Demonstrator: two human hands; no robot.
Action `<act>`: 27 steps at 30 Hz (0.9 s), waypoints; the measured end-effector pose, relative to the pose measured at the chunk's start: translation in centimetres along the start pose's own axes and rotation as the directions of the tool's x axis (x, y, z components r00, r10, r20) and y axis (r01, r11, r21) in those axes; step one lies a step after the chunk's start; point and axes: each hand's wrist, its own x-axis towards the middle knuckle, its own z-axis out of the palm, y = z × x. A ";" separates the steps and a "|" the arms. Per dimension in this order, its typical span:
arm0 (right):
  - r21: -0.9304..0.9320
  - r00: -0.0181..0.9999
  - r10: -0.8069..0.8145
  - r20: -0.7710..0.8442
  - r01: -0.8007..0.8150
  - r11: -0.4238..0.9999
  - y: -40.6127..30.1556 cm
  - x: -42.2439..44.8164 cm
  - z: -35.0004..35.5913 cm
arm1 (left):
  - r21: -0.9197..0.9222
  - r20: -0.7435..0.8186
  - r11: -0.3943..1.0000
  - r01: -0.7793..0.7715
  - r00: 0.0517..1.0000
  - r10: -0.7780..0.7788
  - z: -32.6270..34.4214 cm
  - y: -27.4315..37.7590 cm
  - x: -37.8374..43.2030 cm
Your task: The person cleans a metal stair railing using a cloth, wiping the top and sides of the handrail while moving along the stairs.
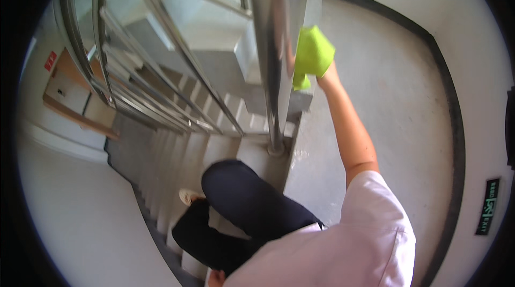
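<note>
A bright lime-green cloth [316, 51] covers my right hand [329, 76], leaving only the wrist and its edge in sight. The arm is stretched forward, and the cloth lies against the side of a thick polished steel railing post [273, 53]. How the fingers sit under the cloth is hidden. Low in the picture, a small part of my left hand [217, 278] shows beside my dark trousers [249, 198]; its fingers are mostly cut off by the frame.
Concrete stairs [193, 154] descend to the left below my bent legs. Curved steel railing bars [173, 33] run across the upper left. A grey landing [394, 97] borders the right wall. A lit exit sign [487, 206] hangs there. A wooden-framed door [76, 89] stands lower down.
</note>
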 end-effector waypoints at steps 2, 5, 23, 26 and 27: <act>-0.110 0.998 0.049 0.035 -0.045 0.993 -1.1 -1.9 2.1 | -0.030 -0.152 0.998 0.051 0.987 -0.055 1.1 2.1 0.3; -0.550 0.988 -0.145 0.061 0.155 0.821 0.3 -4.8 4.5 | 0.018 -0.316 0.982 -0.189 0.931 0.184 -0.3 4.2 3.9; -0.093 0.623 0.692 -0.364 -0.764 0.639 10.4 -18.9 2.9 | -0.084 -0.601 0.995 0.050 0.794 -0.090 -5.4 -0.6 17.4; -0.186 0.470 0.812 -0.346 -0.883 0.432 7.7 -22.1 3.6 | -0.047 -0.630 0.998 0.031 0.775 -0.054 -5.4 -0.2 17.6; -0.198 0.394 0.866 -0.308 -0.917 0.347 7.2 -22.9 3.7 | -0.052 -0.625 0.998 0.027 0.779 -0.054 -5.6 0.0 17.6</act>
